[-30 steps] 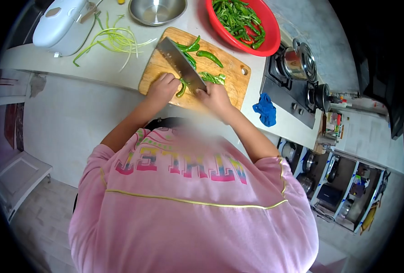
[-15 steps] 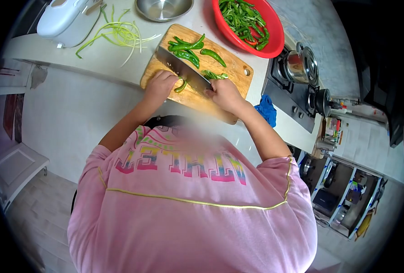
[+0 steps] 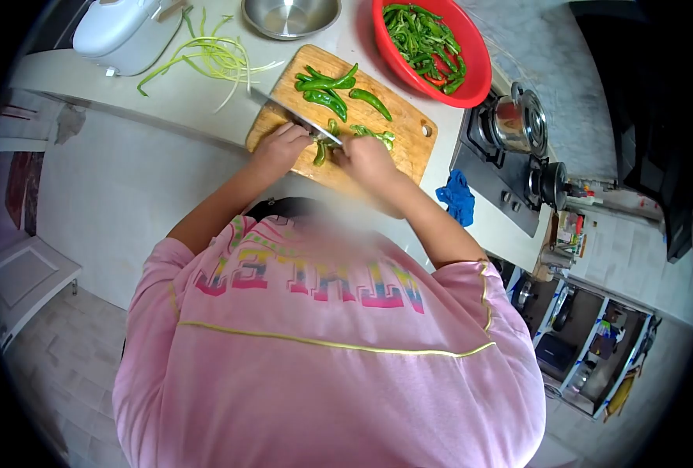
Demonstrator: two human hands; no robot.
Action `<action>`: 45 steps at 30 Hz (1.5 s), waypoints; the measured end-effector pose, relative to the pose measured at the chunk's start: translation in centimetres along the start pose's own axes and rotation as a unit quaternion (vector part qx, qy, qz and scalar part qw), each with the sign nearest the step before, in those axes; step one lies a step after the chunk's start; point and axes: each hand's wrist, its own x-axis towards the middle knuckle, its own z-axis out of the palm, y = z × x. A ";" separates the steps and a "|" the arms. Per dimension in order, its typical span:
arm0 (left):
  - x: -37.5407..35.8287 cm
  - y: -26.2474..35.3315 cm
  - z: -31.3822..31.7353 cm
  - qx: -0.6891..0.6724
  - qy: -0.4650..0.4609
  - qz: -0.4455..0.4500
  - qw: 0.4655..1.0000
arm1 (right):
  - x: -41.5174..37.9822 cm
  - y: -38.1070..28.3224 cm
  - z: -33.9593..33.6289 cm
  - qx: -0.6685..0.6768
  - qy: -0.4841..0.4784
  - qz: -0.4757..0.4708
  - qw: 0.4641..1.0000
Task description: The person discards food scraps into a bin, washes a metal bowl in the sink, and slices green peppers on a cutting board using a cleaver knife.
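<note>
My right hand (image 3: 367, 161) grips the handle of a broad kitchen knife (image 3: 303, 119), its blade slanting up and left across the wooden cutting board (image 3: 410, 150). With curled fingers, my left hand (image 3: 281, 150) holds down a green chili pepper (image 3: 320, 154) beside the blade. The fingertips and part of that pepper are hidden. Behind the knife lie several whole green peppers (image 3: 327, 97), with a single pepper (image 3: 371, 102) to their right. Sliced pepper (image 3: 374, 136) sits just past my right hand.
A red basin (image 3: 483, 74) holding cut green peppers stands behind the board, near a steel bowl (image 3: 291, 17). Scallion-like green strands (image 3: 220, 56) and a white appliance (image 3: 120, 39) are at left. A blue cloth (image 3: 457, 198) lies beside the stove (image 3: 494, 175) with pots.
The knife has tilted, so its broad face now shows as a thin edge, and my right hand has shifted slightly left. Pepper pieces now show beside the blade. The whole view has shifted slightly.
</note>
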 end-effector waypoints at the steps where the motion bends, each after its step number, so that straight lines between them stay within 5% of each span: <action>1: 0.0 0.1 -0.2 0.001 -0.013 0.001 1.000 | -0.5 0.8 0.2 0.032 0.021 0.003 0.999; 7: 0.1 -0.6 0.1 0.044 -0.021 -0.036 0.998 | -3.4 2.5 -1.4 0.168 0.121 0.087 0.974; 13: 0.1 0.7 0.1 -0.043 -0.083 0.148 0.984 | -5.7 1.0 -3.1 0.319 0.029 0.230 0.919; 15: 0.0 1.1 0.6 -0.041 -0.098 0.144 0.984 | -6.1 0.5 -3.0 0.335 0.001 0.242 0.911; 18: 0.1 2.2 1.3 -0.023 -0.089 0.129 0.987 | -6.6 0.8 -1.7 0.163 0.027 0.147 0.975; 31: -0.6 2.7 2.9 -0.010 -0.040 0.077 0.996 | -6.2 0.9 0.1 0.015 -0.022 0.075 0.997; 37: 0.3 2.7 3.1 -0.007 -0.054 0.082 0.995 | -5.3 1.9 1.7 0.022 0.042 0.062 0.997; 41: 0.3 2.6 2.7 -0.036 -0.044 0.073 0.996 | -7.1 3.6 0.3 0.178 0.080 0.145 0.970; 45: 0.4 1.2 1.1 0.050 0.036 -0.027 0.998 | -8.3 4.5 0.2 0.290 0.209 0.097 0.929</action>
